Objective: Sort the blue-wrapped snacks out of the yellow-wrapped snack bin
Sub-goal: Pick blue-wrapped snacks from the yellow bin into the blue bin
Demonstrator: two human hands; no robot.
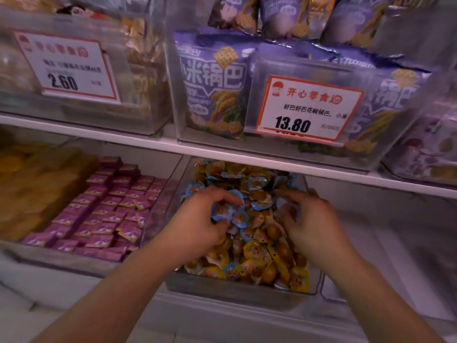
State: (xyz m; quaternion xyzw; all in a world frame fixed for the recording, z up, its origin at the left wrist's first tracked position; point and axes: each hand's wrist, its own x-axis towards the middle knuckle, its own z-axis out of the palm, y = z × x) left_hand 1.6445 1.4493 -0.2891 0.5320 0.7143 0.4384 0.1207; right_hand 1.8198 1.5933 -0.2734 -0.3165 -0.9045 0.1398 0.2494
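Both hands deep in the snack bin, sorting barely begun.

Yellow snacks [252, 253] fill the near edge of the bin [237, 290]; the left hand [200, 219] clutches several blue snacks [230, 214], the right hand [311, 219] rests loosely curled, grasping nothing visible; many blue ones remain toward the far edge.

Both forearms reach forward; left hand [201, 214] fingers curled, gripping; right hand [310, 219] fingers spread, loosely bent.

Upper shelf [222, 154] hides rear of bin [242, 290]. Left hand [197, 219] covers part of the blue snacks [237, 215] it holds; right hand [314, 219] fingertips blurred, contact unclear. Purple bags [215, 82] cut by top edge.
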